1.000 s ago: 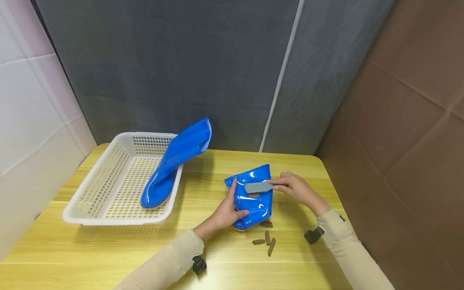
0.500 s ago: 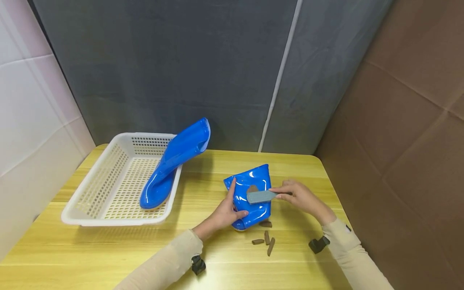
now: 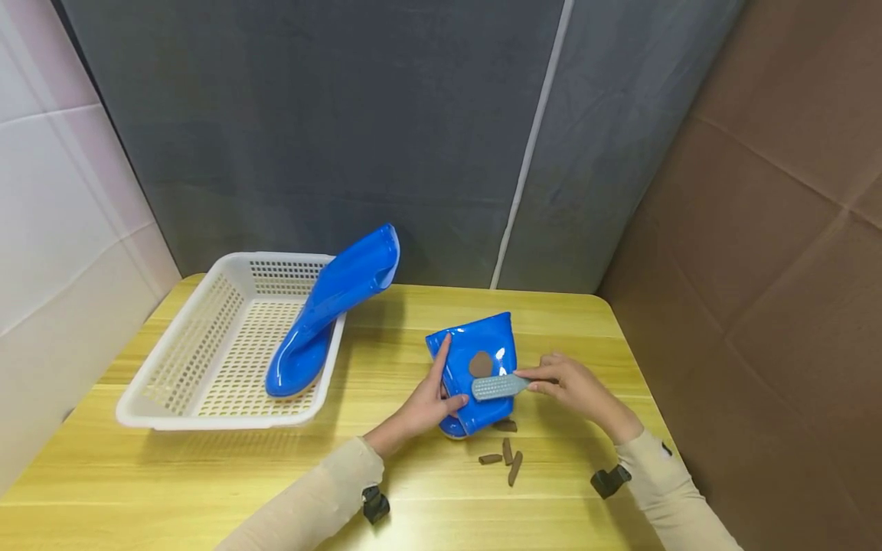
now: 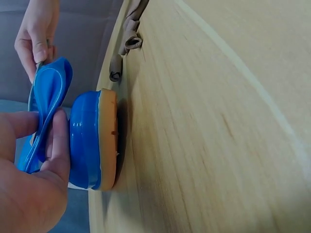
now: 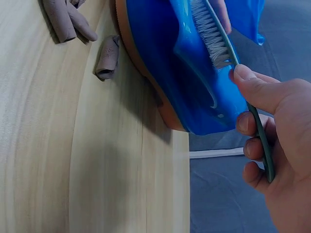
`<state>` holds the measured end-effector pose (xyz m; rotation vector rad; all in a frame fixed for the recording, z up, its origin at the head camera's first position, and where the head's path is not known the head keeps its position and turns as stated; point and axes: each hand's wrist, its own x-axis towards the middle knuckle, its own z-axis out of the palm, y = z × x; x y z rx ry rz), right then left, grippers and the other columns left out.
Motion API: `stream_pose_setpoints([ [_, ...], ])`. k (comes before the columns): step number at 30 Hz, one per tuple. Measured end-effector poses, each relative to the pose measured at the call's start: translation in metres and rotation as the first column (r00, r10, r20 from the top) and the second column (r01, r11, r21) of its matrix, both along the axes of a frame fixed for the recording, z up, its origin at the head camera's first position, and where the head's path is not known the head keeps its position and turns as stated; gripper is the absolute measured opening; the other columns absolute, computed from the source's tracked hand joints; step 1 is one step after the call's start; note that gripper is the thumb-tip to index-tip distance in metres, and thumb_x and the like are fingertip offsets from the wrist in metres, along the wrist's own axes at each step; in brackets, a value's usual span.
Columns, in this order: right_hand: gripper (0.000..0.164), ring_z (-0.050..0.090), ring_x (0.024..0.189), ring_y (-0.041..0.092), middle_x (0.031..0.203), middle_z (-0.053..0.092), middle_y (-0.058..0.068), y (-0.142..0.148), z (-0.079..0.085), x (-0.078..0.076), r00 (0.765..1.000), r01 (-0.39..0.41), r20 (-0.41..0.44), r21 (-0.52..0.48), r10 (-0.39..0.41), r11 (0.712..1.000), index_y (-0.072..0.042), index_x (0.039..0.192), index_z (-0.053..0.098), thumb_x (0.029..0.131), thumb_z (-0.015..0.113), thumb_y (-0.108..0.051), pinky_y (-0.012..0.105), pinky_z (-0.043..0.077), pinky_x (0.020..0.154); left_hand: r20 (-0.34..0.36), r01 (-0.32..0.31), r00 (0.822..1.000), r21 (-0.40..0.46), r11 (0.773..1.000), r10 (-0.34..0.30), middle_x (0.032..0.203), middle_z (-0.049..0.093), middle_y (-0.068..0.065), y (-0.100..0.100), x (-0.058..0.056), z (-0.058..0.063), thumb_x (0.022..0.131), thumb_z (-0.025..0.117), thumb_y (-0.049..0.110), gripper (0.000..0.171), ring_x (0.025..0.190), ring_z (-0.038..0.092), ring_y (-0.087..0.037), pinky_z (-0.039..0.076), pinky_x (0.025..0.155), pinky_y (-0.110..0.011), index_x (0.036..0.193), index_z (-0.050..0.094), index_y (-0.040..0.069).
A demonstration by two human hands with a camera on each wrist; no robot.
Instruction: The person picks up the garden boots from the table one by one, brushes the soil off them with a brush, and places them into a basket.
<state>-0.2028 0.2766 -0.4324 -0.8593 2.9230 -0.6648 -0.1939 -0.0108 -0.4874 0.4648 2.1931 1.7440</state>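
My left hand (image 3: 423,402) pinches the folded shaft of a glossy blue rain boot (image 3: 492,337), fingers on both sides of the material in the left wrist view. The boot rests on its tan sole (image 4: 108,141). A round brown patch (image 3: 480,364) shows on the shaft. My right hand (image 3: 568,386) grips the slim dark green handle (image 5: 262,141) of a brush (image 3: 498,387). Its white bristles (image 5: 210,31) lie against the blue surface in the right wrist view, just below the patch in the head view.
A white plastic basket (image 3: 141,383) stands at the left, with a second blue boot (image 3: 331,298) leaning over its right rim. Several small brown rolled pieces (image 3: 514,468) lie on the wooden table (image 3: 427,505) in front of the held boot. A dark grey curtain hangs behind.
The brush has slid down the shaft toward the person, uncovering the brown patch. The left hand keeps its hold, and the boot's near part has folded slightly, changing its shine.
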Motion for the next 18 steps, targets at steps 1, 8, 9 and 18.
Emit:
stream_pose_setpoints([
  [1,0.031,0.039,0.076,0.007,0.077,0.046,-0.010,0.0003,-0.0011,0.0000,1.000,0.002,-0.004,-0.001,-0.002,1.000,-0.030,0.124,0.070,0.094,0.066,-0.028,0.020,0.036,0.064,-0.003,0.008,1.000,0.013,1.000,-0.008,0.165,0.010,-0.025,0.0000,-0.0004,-0.0003,0.097,0.061,0.011,0.096,0.131,0.052,-0.048,0.059,0.091,-0.048,0.155,-0.007,0.047],
  [8,0.031,0.040,0.077,0.007,0.078,0.049,-0.010,0.0005,-0.0040,0.0012,1.000,0.023,-0.006,-0.002,-0.023,1.000,-0.031,0.124,0.070,0.093,0.067,-0.027,0.020,0.037,0.065,-0.007,0.059,0.998,0.041,0.997,-0.059,0.165,0.013,-0.023,-0.0015,-0.0038,-0.0042,0.099,0.057,0.008,0.084,0.128,0.053,-0.051,0.063,0.078,-0.042,0.154,0.011,0.050],
  [9,0.031,0.040,0.077,0.007,0.078,0.049,-0.011,0.0005,-0.0040,0.0013,1.000,0.025,-0.003,-0.004,-0.025,1.000,-0.031,0.124,0.070,0.094,0.066,-0.027,0.020,0.037,0.065,-0.009,0.061,0.998,0.027,0.998,-0.061,0.164,0.014,-0.023,-0.0014,-0.0041,-0.0043,0.099,0.057,0.008,0.083,0.129,0.052,-0.051,0.062,0.081,-0.044,0.155,0.012,0.050],
  [18,0.032,0.044,0.075,0.009,0.079,0.052,-0.008,0.0017,-0.0015,-0.0040,0.996,0.043,0.088,-0.124,-0.032,0.991,-0.029,0.126,0.069,0.095,0.065,-0.027,0.021,0.040,0.064,-0.071,0.019,0.997,-0.131,0.991,-0.029,0.164,0.019,-0.021,0.0017,-0.0024,-0.0010,0.096,0.065,0.015,0.089,0.144,0.034,-0.050,0.045,0.106,-0.059,0.157,0.008,0.045],
])
